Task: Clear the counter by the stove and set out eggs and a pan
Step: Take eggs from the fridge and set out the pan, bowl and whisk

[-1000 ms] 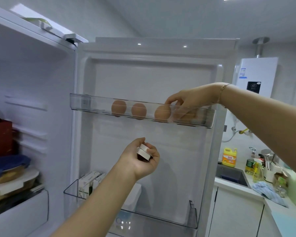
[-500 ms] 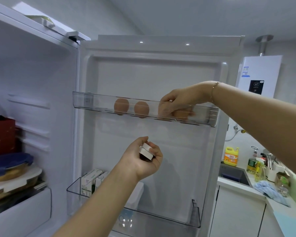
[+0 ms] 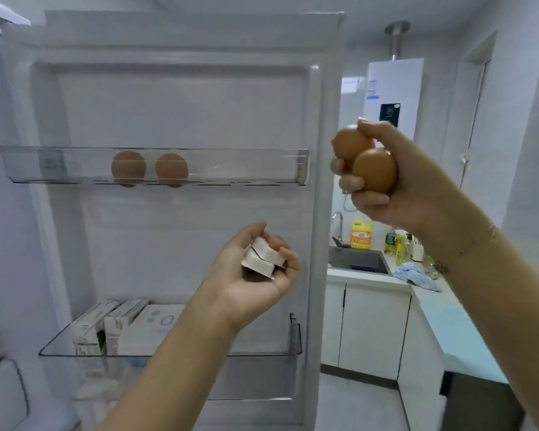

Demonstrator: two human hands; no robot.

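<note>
Head view: right hand [image 3: 408,181] grip closed round two brown eggs [image 3: 366,161].
Left hand [image 3: 255,275], below that grip, holds small white packets [image 3: 262,259].

We saw two brown eggs [image 3: 366,160] with smooth, matt shells, and two more like them [image 3: 150,170] behind the clear, glossy plastic of the door shelf [image 3: 255,166]. The fridge door liner [image 3: 181,113] looked like smooth white plastic with a soft sheen. On the counter a blue cloth [image 3: 417,275] lay crumpled and matt, and the flue pipe [image 3: 395,38] looked like dull brushed metal.
</note>
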